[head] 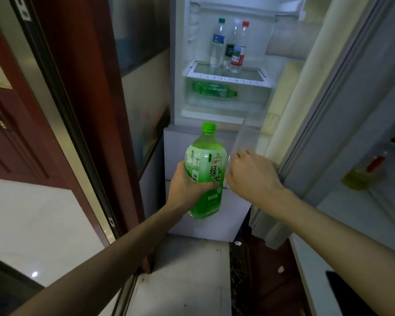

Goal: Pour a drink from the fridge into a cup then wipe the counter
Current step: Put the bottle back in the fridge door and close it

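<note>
My left hand (pixel 187 188) grips a large green tea bottle (pixel 205 160) around its middle. The bottle has a green cap and green label, and I hold it upright in front of the open fridge (pixel 226 103). Just right of the bottle, my right hand (pixel 251 174) has its fingers curled over the edge of a clear bin (pixel 244 140) on the inside of the fridge door (pixel 324 106). The door stands open to the right. No cup is in view.
Three clear bottles (pixel 229 47) stand on a fridge shelf. A green bottle (pixel 214 91) lies in the drawer below. A white counter (pixel 351 215) runs along the right with a yellow oil bottle (pixel 363 175). A red-brown door frame (pixel 87 110) closes in the left.
</note>
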